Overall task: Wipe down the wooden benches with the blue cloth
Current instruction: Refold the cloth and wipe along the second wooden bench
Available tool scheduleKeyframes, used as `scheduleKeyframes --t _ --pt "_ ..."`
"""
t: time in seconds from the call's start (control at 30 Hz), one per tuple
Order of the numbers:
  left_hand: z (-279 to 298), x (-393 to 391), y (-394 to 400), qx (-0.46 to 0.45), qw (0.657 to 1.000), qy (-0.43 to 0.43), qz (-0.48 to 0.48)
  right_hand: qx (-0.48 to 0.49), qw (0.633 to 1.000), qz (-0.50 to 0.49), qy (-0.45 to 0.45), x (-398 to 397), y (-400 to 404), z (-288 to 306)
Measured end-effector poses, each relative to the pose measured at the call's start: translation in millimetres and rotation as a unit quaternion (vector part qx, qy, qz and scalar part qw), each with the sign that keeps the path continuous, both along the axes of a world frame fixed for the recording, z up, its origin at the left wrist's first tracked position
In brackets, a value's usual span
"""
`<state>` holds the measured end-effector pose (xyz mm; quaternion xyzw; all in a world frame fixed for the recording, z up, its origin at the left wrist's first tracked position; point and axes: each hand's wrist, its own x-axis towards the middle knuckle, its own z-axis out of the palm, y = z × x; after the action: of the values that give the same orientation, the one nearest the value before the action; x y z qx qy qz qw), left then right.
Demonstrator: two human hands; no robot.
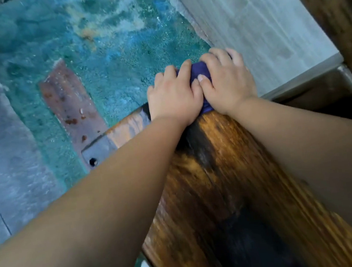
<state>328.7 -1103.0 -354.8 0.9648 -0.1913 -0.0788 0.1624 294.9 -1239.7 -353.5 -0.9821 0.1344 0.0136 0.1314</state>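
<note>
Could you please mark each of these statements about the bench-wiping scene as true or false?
1. Both hands rest on the blue cloth. True: the left hand and the right hand lie side by side on it.
2. The cloth is at the far end of the wooden bench. True.
3. The cloth lies on the teal floor. False: it is on the bench, under the hands.
4. Only the right hand touches the cloth. False: the left hand is on it too.
5. The bench surface is plain white. False: it is brown wood with dark patches.
</note>
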Motion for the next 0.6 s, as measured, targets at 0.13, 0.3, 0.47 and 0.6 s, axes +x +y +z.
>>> scheduleKeyframes --t 0.13,0.3,0.47,0.6 --pt "4.4 -30.2 23.5 0.064 0.996 -0.052 -0.025 -0.039 0.996 0.072 0.033 -27.3 9.3 7.1" --pt "12.1 -117.8 88.4 0.061 0.994 -0.010 -0.090 -0.053 0.987 0.116 0.095 -114.7 53.4 18.9" --pt "34.6 -207.3 157.8 0.084 0.992 0.048 -0.077 -0.082 0.963 0.227 0.121 -196.0 90.6 43.7" --pt "56.3 -250.4 198.2 0.056 0.975 0.209 -0.046 -0.093 0.908 0.360 0.193 -209.1 124.4 66.3"
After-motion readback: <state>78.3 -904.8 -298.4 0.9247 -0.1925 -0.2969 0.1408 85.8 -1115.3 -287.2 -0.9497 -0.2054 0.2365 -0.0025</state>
